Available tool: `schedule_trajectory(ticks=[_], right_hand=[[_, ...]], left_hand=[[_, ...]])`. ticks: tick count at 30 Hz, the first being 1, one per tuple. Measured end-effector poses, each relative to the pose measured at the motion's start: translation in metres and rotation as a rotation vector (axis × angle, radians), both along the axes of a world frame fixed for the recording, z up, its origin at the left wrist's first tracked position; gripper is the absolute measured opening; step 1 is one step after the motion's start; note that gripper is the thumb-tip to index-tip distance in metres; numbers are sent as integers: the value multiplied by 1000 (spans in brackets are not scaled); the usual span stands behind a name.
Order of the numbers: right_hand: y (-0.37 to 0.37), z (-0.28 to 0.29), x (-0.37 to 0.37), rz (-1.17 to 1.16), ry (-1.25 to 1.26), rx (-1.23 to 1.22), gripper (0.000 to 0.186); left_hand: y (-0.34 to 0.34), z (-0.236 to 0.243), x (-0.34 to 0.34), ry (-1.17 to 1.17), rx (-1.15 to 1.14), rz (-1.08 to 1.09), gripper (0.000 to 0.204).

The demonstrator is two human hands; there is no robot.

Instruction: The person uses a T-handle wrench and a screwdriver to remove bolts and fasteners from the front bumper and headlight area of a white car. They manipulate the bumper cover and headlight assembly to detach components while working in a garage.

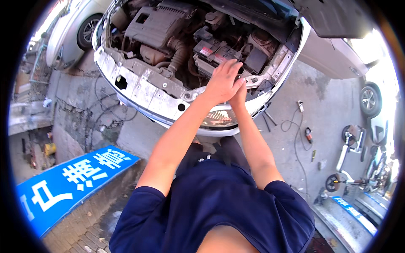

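Note:
I look down into the open engine bay of a white car [133,95], which has a dark engine cover [154,27] on the left and a battery [211,52] toward the right. My left hand [224,82] is over the front right of the bay, just in front of the battery, with its fingers extended. My right hand [238,96] is behind it, above the headlight [219,118] at the front edge, and its fingers are mostly hidden by the left one, so what it touches or holds is unclear. A black box [255,59] lies just beyond them.
Cables and a power tool [309,135] lie on the pavement at right, near an upright folded scooter [350,143] and another car's wheel [370,99]. A blue signboard [50,198] lies at lower left. A second car [63,40] stands at upper left. The raised hood [325,17] overhangs upper right.

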State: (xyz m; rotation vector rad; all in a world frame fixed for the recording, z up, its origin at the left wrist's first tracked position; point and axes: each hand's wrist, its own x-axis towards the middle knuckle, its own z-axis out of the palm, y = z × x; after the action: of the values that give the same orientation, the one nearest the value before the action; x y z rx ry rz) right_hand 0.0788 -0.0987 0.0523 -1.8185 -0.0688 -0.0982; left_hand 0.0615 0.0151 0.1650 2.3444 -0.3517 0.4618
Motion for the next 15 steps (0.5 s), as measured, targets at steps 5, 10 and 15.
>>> schedule_trajectory(ticks=[5,10,15], right_hand=[[-1,-32,63,608,-358,43,34],[-22,-1,101,1230,20,34,36],[-75,18,48,617,-89,-33,41]], left_hand=[[-15,-3,37,239,269,-146,47],[2,12,10,326,457,-198,41],[5,17,-1,358,473,-240,24]])
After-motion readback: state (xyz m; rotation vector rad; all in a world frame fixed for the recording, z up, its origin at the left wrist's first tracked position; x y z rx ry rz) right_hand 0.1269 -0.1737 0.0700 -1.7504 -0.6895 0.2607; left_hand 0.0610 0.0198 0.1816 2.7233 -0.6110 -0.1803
